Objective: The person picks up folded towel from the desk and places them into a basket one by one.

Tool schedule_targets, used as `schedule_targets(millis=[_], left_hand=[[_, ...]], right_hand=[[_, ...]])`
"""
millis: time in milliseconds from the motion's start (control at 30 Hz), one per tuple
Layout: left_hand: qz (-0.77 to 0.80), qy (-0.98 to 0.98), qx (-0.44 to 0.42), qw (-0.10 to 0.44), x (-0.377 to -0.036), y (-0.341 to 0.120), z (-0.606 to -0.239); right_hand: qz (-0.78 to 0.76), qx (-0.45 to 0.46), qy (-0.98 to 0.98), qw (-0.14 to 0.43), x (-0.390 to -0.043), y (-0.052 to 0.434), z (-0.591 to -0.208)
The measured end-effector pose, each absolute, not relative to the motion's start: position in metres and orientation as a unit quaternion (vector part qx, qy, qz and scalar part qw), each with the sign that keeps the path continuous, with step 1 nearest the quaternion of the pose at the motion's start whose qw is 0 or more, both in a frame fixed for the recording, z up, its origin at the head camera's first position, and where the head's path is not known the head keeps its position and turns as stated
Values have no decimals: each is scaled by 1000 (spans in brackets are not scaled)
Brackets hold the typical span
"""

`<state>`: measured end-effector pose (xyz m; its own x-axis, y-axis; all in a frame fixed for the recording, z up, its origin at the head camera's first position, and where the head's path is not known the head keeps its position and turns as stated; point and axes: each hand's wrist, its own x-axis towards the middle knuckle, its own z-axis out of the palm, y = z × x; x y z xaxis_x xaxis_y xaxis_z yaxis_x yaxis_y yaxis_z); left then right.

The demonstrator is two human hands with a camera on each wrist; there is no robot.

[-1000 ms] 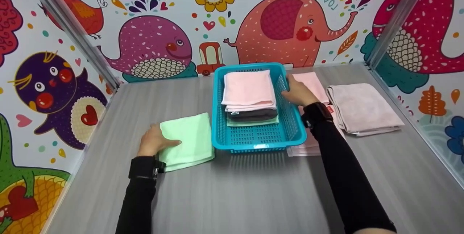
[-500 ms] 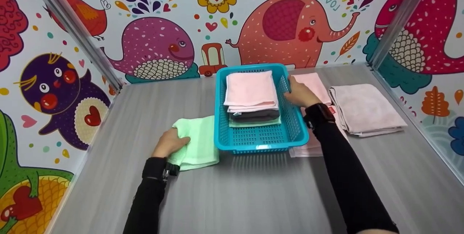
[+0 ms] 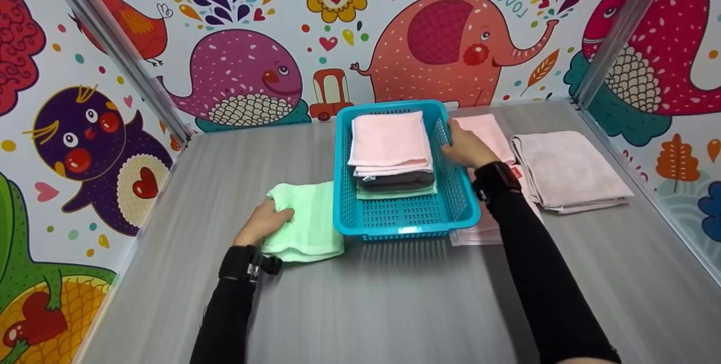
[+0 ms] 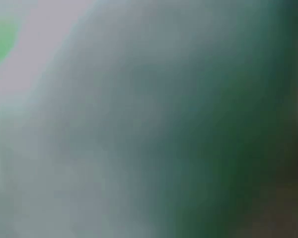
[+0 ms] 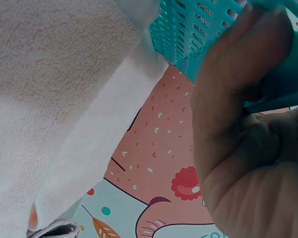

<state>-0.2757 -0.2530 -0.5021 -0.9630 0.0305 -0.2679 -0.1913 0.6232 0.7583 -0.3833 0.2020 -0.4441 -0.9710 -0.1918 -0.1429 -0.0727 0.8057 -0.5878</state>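
Note:
My left hand (image 3: 263, 223) grips the left side of a folded light-green towel (image 3: 310, 220), thumb on top and the other fingers out of sight. That towel's right edge meets the turquoise plastic basket (image 3: 405, 231). On the basket's right rim, my right hand (image 3: 467, 144) holds on, and the right wrist view shows its fingers (image 5: 226, 79) curled at the perforated wall. Inside the basket lies a stack: pink towels (image 3: 388, 138) on top, a dark grey towel (image 3: 397, 181) below, green at the bottom. The left wrist view is too blurred to read.
Pink towels (image 3: 481, 231) lie right of the basket, partly hidden by it and my right arm. Farther right is a larger folded pale-pink towel (image 3: 572, 169). Printed wall panels (image 3: 332, 43) enclose the grey table (image 3: 372, 302) at the back and sides.
My left hand has moved right and gripped the green towel, drawing its left side inward. The towel's front edge has shifted slightly. My right hand stays on the basket.

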Motion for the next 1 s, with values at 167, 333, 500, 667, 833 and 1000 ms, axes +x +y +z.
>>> schedule_targets(millis=[167,333,500,667,833,1000], left_hand=[[538,829,-79,131,-275,-254,-486],[632,764,-70,107,-275,-252,-460],[695,716,-25,68,-269,-245,-432],[727,686,10,40,-266,-232,-413],[740,672,21,20,-268,-209,-402],[753,656,46,21,-275,-181,-394]], right_hand=[[-306,-72,944,97,-383,201,-445],[-310,-70,943,98,-382,201,-444],[-319,-67,940,103,-380,201,-442],[-312,-73,942,102,-382,202,-441],[-308,-79,942,109,-383,204,-439],[-277,-88,953,89,-375,206,-423]])
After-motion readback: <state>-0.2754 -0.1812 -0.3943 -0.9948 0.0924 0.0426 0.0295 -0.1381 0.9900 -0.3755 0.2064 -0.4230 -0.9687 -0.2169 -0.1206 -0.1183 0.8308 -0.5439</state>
